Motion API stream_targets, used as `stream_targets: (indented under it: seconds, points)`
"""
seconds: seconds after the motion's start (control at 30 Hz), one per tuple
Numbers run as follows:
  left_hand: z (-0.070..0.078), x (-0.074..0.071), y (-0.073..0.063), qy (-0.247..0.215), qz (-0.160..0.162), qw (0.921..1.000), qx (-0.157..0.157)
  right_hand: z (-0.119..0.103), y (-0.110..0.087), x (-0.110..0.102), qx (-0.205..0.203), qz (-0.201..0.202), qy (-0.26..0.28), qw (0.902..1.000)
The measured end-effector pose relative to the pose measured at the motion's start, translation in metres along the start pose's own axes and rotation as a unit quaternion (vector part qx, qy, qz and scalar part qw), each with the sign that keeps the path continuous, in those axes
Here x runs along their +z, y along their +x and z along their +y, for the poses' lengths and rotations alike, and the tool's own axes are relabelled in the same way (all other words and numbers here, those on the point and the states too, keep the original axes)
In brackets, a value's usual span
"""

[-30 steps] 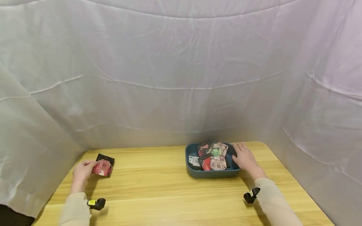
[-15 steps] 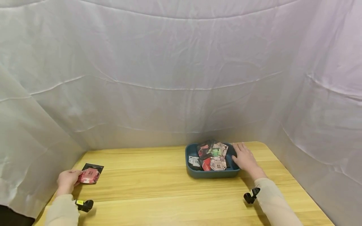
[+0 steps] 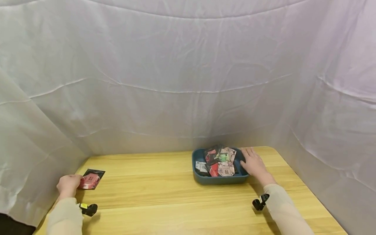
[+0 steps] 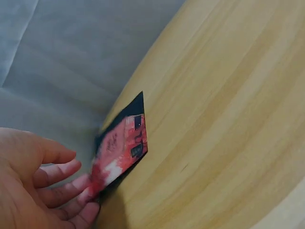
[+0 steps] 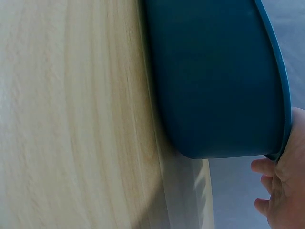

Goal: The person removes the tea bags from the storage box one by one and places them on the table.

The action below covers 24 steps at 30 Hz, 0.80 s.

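Observation:
A flat black sachet with a red and pink house print (image 3: 90, 180) lies at the left of the table. In the left wrist view, my left hand (image 4: 38, 183) is right beside the sachet (image 4: 121, 148). Its thumb stands apart from the loosely bent fingers, and the lower fingertips touch or nearly touch the sachet's near edge. At the table's right, a dark blue plastic bin (image 3: 220, 180) holds several printed sachets (image 3: 225, 168). My right hand (image 3: 255, 165) holds the bin's right end, thumb over the rim; in the right wrist view the fingers (image 5: 263, 182) show outside it.
The wooden table (image 3: 147, 186) has bare wood between the sachet and the bin. Grey cloth (image 3: 188, 81) hangs behind and on both sides. A small black camera (image 3: 88, 209) sits on the left wrist, another camera (image 3: 260, 201) on the right.
My left hand has moved left and toward the near side with the sachet, slowing in the last half second; its thumb now stands clear of the sachet. Right hand and bin have stayed put.

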<state>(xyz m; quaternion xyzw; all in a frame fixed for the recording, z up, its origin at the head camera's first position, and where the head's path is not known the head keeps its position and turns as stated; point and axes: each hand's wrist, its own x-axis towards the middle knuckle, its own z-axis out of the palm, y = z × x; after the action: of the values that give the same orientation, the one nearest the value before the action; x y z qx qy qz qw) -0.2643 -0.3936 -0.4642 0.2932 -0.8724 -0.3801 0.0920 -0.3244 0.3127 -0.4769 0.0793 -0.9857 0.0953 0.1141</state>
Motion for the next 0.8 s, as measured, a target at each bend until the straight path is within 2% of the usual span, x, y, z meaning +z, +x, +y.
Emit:
stream_targets:
  seconds: [0.3,0.53,0.67,0.8]
  points:
    - [0.003,-0.007,-0.006,0.029,-0.024,0.9990,0.025,0.001,0.001,0.002,0.002,0.000,0.006,1.0000]
    - [0.018,-0.008,-0.013,0.035,-0.029,0.9972,0.060,0.001,0.001,0.001,-0.006,0.005,-0.001,1.0000]
    - [0.030,-0.002,-0.021,0.014,-0.035,0.9968,0.071,0.001,0.000,0.001,-0.003,0.003,0.003,1.0000]
    - [0.041,0.009,-0.032,-0.042,-0.045,0.9951,0.078,0.000,0.000,0.001,-0.003,0.007,0.002,1.0000]
